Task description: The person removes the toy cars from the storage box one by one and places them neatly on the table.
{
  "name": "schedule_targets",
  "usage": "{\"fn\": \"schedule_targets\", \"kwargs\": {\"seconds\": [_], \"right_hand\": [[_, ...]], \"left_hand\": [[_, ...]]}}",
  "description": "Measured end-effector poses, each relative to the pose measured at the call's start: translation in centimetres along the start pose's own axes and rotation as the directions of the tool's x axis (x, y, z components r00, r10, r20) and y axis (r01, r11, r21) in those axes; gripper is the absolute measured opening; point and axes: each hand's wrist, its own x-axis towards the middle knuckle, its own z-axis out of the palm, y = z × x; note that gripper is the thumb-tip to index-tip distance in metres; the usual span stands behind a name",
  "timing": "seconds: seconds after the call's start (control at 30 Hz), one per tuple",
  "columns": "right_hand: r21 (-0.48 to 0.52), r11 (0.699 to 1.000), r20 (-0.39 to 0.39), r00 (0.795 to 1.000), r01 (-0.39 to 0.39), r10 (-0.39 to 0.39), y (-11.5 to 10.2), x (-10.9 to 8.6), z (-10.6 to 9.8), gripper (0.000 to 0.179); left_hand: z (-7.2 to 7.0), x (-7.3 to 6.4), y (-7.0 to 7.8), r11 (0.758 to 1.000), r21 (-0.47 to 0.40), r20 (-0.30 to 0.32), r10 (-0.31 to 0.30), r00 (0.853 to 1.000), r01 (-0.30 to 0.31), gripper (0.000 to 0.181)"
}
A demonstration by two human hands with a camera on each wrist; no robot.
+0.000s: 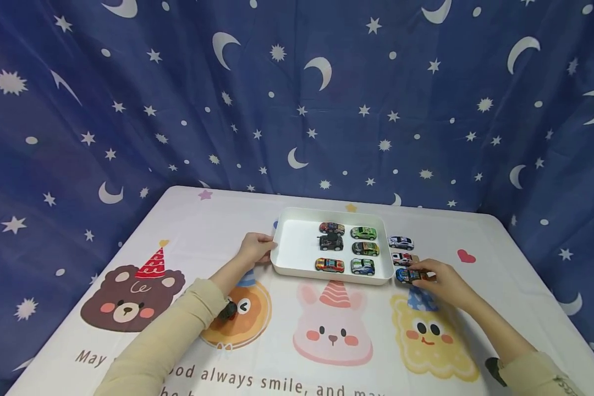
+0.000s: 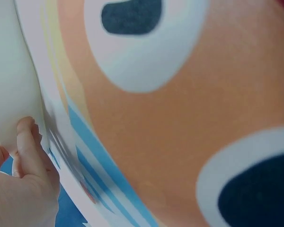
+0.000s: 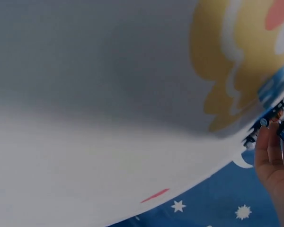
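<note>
A white rectangular tray (image 1: 295, 242) holds several small toy cars, among them a green car (image 1: 363, 233), a red and yellow car (image 1: 329, 265) and a black vehicle (image 1: 331, 242). My left hand (image 1: 254, 248) grips the tray's left edge; fingers and thumb also show on that rim in the left wrist view. Just right of the tray, my right hand (image 1: 443, 281) pinches a blue toy car (image 1: 406, 275). Behind that car stand a red and white car (image 1: 403, 259) and a white car (image 1: 401, 242) in a column. In the right wrist view the fingers partly cover the blue car.
Beneath everything lies a white tablecloth (image 1: 218, 220) printed with cartoon faces and lettering. A dark blue curtain (image 1: 257, 110) with moons and stars hangs behind the table's far edge and at both sides.
</note>
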Motion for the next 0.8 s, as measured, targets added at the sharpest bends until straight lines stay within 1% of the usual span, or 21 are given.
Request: {"fn": "schedule_targets", "kwargs": {"seconds": [0.17,0.33,0.53,0.67,0.8], "right_hand": [[-0.019,1.0,0.047,0.999,-0.017,0.018,0.2,1.0,0.7,0.03],[-0.04,0.999,0.075,0.997,-0.023,0.026,0.2,1.2,0.8,0.03],[-0.059,0.998,0.078,0.997,-0.012,0.017,0.3,1.3,0.6,0.028],[-0.047,0.999,0.079,0.997,0.001,0.003,0.4,1.4,0.8,0.028],[-0.039,0.999,0.095,0.995,-0.013,0.017,0.6,1.3,0.9,0.031]], "left_hand": [[-0.1,0.0,0.1,1.0,0.005,-0.004,-0.009,1.0,0.009,0.03],[0.1,0.1,0.0,1.0,-0.007,-0.002,-0.016,1.0,0.015,0.03],[0.2,0.3,0.1,1.0,-0.02,-0.001,-0.005,1.0,0.005,0.03],[0.1,0.3,0.1,1.0,-0.015,-0.011,-0.005,1.0,0.005,0.03],[0.2,0.2,0.0,1.0,-0.006,-0.011,-0.007,1.0,0.007,0.03]]}}
